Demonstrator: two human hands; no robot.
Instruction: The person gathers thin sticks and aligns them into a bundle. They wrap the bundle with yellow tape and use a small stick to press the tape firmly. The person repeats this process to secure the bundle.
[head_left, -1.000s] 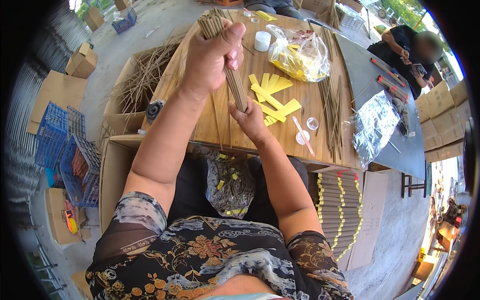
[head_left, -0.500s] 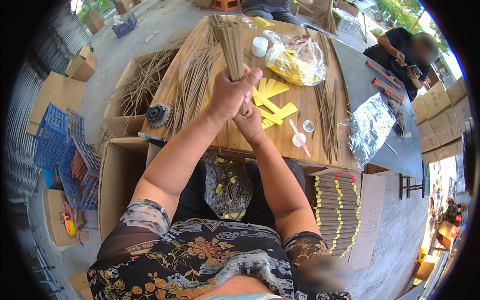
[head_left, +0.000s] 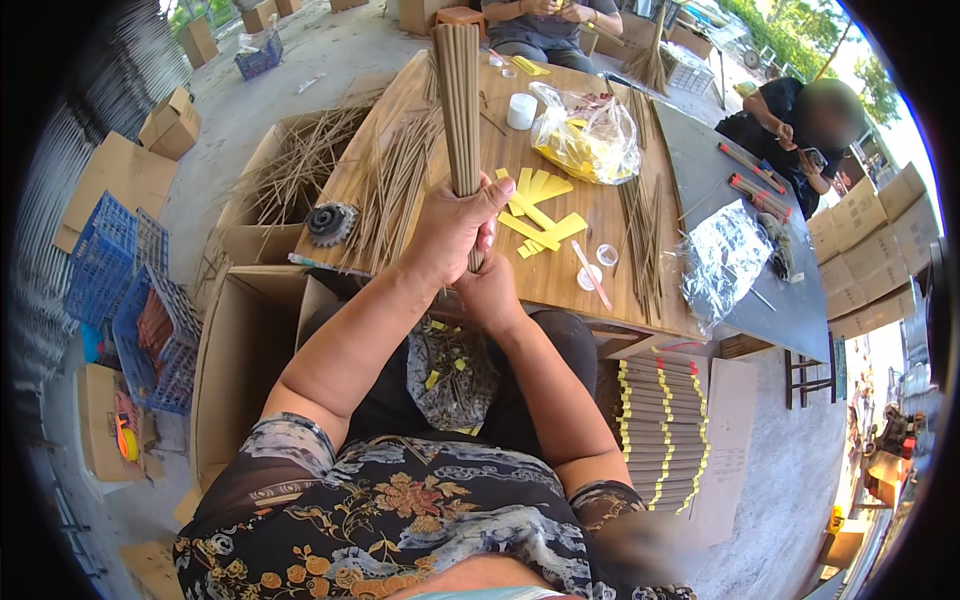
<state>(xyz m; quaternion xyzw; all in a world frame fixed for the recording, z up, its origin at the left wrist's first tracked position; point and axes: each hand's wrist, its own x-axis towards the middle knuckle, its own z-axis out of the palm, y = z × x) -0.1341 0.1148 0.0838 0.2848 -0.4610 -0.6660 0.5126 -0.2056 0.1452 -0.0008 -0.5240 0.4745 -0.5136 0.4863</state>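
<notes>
While left fingers (head_left: 490, 202) clamp the stick bundle (head_left: 458, 110) low | right fingers (head_left: 470, 283) at its base | closure unclear

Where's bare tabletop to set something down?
Bare wood shows on the wooden table between the right hand and the white lid, and between the yellow paper strips and the brown sticks at right. Crowded: the left side, under loose sticks and a toothed black wheel.
</notes>
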